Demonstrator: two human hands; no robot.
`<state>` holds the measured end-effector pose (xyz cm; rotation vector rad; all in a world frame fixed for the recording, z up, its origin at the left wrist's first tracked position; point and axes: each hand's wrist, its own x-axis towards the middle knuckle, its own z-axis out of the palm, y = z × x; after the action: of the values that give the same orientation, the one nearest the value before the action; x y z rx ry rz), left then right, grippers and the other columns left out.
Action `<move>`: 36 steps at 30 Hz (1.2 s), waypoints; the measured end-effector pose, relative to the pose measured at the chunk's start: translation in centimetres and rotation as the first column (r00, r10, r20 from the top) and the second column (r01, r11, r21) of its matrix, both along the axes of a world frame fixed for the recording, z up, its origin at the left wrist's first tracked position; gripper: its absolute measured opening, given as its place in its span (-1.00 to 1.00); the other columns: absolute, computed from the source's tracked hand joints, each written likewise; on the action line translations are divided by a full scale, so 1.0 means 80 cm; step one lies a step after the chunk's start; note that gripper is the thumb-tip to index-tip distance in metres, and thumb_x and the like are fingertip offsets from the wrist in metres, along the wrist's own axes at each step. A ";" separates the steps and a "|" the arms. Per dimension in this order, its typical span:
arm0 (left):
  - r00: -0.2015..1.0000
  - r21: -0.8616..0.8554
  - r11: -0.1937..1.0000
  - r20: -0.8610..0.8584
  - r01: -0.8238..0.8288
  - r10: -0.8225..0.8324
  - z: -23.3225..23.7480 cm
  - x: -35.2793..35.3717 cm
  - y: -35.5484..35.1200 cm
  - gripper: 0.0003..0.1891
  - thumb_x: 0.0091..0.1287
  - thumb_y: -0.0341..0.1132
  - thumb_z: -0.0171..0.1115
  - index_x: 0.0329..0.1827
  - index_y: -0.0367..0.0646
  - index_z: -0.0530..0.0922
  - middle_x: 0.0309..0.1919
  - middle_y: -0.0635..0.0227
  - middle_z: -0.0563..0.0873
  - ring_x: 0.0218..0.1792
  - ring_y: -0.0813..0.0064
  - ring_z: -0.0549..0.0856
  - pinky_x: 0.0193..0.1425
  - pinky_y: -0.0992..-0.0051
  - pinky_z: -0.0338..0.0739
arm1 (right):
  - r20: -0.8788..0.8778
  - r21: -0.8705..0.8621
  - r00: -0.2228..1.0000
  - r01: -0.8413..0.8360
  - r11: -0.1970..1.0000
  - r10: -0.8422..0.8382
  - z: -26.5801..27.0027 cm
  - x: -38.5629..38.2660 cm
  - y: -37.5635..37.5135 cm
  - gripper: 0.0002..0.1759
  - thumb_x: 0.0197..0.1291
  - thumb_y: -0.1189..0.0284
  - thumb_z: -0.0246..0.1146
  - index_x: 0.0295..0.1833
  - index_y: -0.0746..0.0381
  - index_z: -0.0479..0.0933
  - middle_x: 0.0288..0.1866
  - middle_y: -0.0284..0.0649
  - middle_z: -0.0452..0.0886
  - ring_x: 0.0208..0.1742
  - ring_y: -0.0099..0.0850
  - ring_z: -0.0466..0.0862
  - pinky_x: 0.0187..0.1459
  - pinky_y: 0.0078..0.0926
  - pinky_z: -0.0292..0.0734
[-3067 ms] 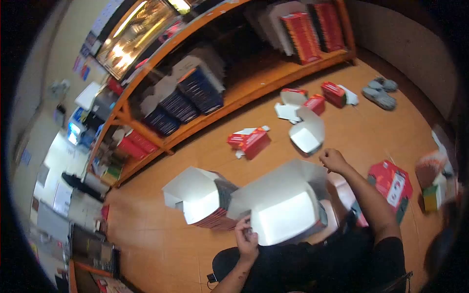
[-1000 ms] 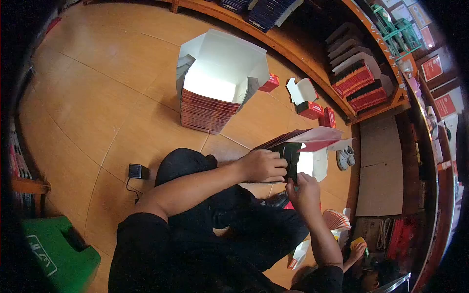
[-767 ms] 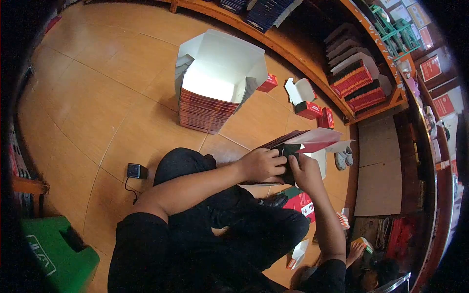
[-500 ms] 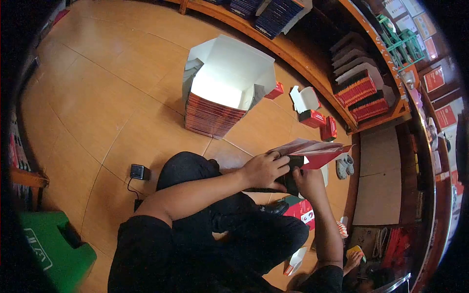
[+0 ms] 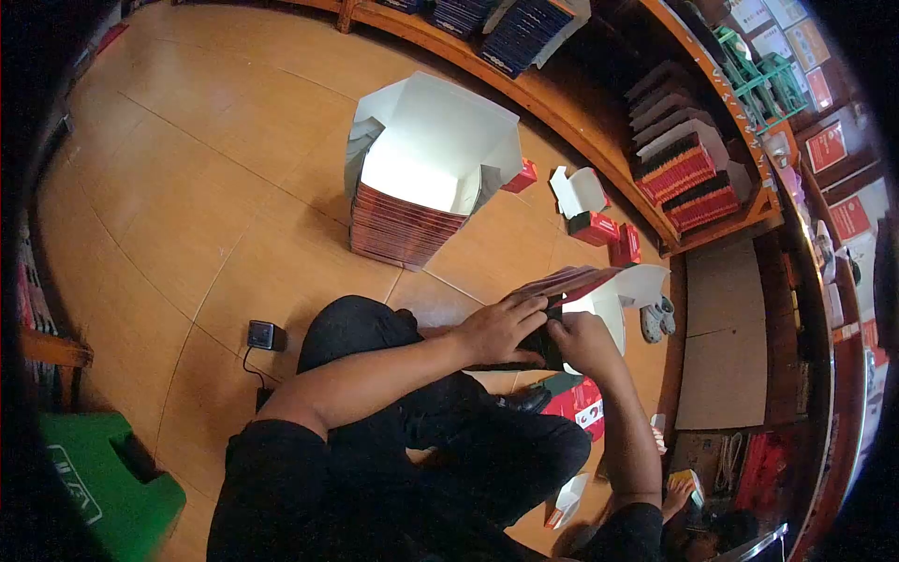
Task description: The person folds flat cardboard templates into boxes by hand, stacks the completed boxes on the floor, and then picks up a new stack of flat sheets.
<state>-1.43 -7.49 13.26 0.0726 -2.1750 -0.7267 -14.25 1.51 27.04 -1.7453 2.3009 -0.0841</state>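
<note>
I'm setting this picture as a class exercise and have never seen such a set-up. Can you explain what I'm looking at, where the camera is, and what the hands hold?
There is no machine here. A person sits on the floor, and a camera worn on their head looks down; its wide lens bends the picture's edges. The left hand and right hand both grip a partly folded red and white carton over the lap. On the tiled floor stands a stack of cartons with an open white box on top. Small red boxes lie near the wooden shelves. A green stool and a black plug are at the left. Another person's hand shows at the bottom right.
</note>
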 end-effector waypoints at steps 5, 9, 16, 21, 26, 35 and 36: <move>0.996 0.090 0.995 -0.081 0.047 -0.040 0.003 0.002 -0.004 -0.24 0.10 0.07 0.48 0.20 -0.23 0.37 0.29 -0.05 0.38 0.35 -0.06 0.40 0.38 0.14 0.41 | -0.204 0.106 0.952 -0.212 0.972 0.229 -0.037 -0.013 0.002 -0.59 0.33 0.27 0.06 -0.33 0.39 0.63 -0.31 0.23 0.64 -0.30 0.16 0.66 -0.17 0.03 0.55; 0.996 0.121 0.990 -0.062 0.071 -0.064 0.001 0.001 -0.003 -0.23 0.13 0.00 0.49 0.27 -0.24 0.32 0.32 -0.07 0.36 0.41 -0.08 0.33 0.44 0.12 0.34 | -0.015 0.055 1.000 -0.014 0.998 0.015 -0.030 -0.007 0.006 -0.54 0.39 0.23 0.04 -0.30 0.39 0.64 -0.33 0.16 0.67 -0.30 0.10 0.68 -0.19 -0.07 0.56; 0.997 0.274 0.960 -0.050 0.066 -0.055 -0.009 -0.003 0.006 -0.32 0.30 -0.11 0.36 0.36 -0.27 0.29 0.36 -0.08 0.33 0.48 -0.05 0.23 0.55 0.13 0.14 | 0.029 -0.703 0.933 0.274 0.656 -0.358 -0.049 -0.116 0.085 -0.63 0.39 0.27 0.16 0.02 0.39 0.60 0.00 0.08 0.69 -0.02 -0.15 0.70 -0.02 -0.19 0.56; 0.997 0.274 0.959 -0.034 0.077 -0.071 0.008 0.001 0.010 -0.37 0.38 -0.11 0.27 0.41 -0.22 0.28 0.36 -0.06 0.32 0.42 -0.03 0.30 0.51 0.14 0.18 | 0.889 0.169 0.104 0.831 0.530 -0.446 -0.097 -0.149 0.116 -0.40 0.44 0.07 0.03 0.36 0.30 0.34 0.24 0.01 0.53 0.08 -0.12 0.64 -0.01 -0.05 0.59; 0.996 0.316 0.945 -0.005 -0.085 0.091 0.003 -0.010 -0.013 -0.45 0.40 -0.17 0.24 0.37 -0.20 0.32 0.36 -0.08 0.29 0.44 -0.07 0.27 0.49 0.12 0.18 | 0.937 0.043 0.190 0.770 0.637 -0.294 -0.128 -0.136 0.091 -0.43 0.45 -0.01 -0.04 0.29 0.20 0.41 -0.08 -0.13 0.63 -0.34 -0.26 0.63 -0.39 -0.28 0.61; 0.963 0.313 0.915 0.165 -0.255 0.213 0.018 0.004 -0.066 -0.43 0.39 -0.07 0.25 0.28 -0.26 0.30 0.39 -0.20 0.18 0.43 -0.16 0.23 0.48 0.10 0.15 | 0.955 -0.006 0.211 0.719 0.695 -0.211 -0.116 -0.107 -0.002 -0.27 0.44 -0.19 -0.15 0.35 0.19 0.38 0.16 -0.04 0.58 0.04 -0.12 0.62 -0.02 0.06 0.55; 0.950 0.276 0.911 0.154 -0.306 0.272 0.014 0.004 -0.071 -0.44 0.38 -0.08 0.27 0.27 -0.26 0.31 0.39 -0.20 0.17 0.41 -0.17 0.24 0.48 0.09 0.16 | 0.971 0.048 0.136 0.697 0.716 -0.198 -0.118 -0.124 -0.001 -0.26 0.44 -0.19 -0.17 0.32 0.22 0.40 0.16 -0.02 0.58 0.02 -0.10 0.64 -0.01 0.01 0.58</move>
<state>-1.11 -13.20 14.38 0.5948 -2.0797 -0.8865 -24.18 1.42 17.63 -0.4995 1.7041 -1.4527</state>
